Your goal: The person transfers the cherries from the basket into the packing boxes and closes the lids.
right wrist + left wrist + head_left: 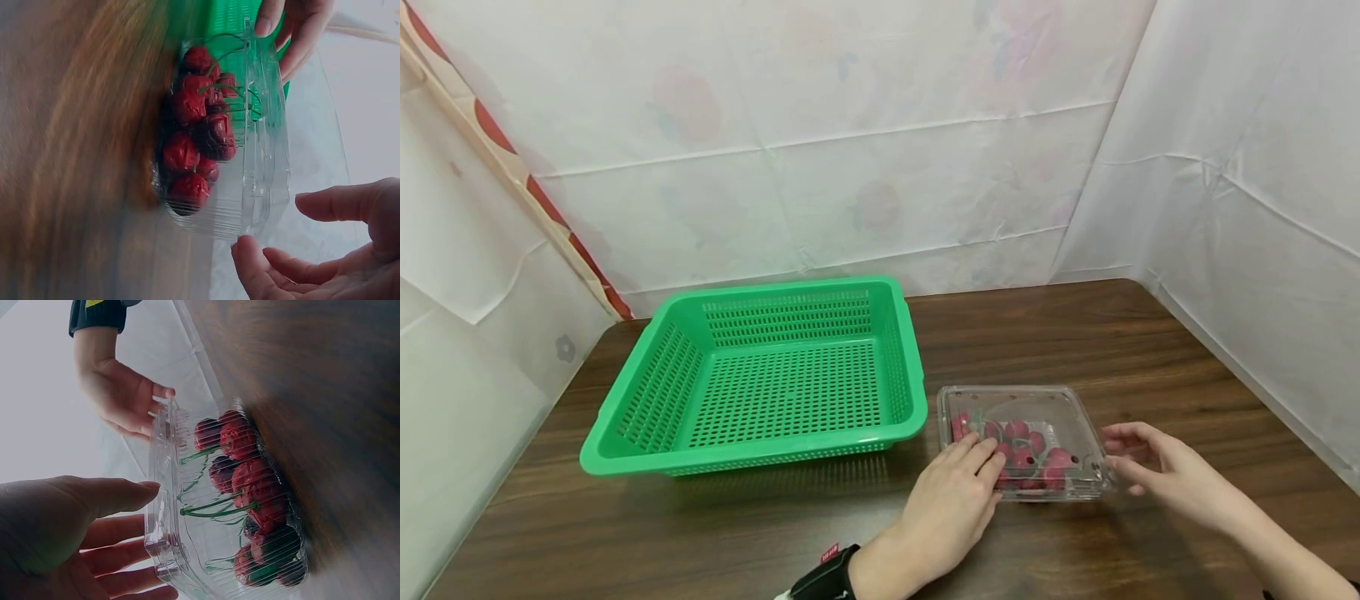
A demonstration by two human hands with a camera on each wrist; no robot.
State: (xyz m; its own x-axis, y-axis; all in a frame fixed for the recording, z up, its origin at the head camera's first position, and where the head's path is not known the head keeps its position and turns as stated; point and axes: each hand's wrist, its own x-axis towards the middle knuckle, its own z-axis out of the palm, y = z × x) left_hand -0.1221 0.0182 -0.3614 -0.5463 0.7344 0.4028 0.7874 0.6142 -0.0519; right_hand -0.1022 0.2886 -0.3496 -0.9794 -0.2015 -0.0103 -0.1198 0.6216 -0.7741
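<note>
A clear plastic clamshell box (pixel 1063 408) with its lid down sits on the table, right of the green basket. Inside it lie several dark red cherries (pixel 189 103) with green stems, heaped toward the near side. My left hand (pixel 953 498) rests on the lid's near left part with its fingers stretched out; in the left wrist view its thumb and fingertips are at the lid's edge. At the box's right end is my right hand (pixel 1165 473), its thumb and fingers spread apart, fingertips right at the corner of the rim.
A large green slotted basket (pixel 752 446) stands at the left of the brown wooden table (pixel 1022 333). White sheeting (pixel 850 167) hangs behind the table and on both sides. A black band (pixel 827 579) is around my left wrist.
</note>
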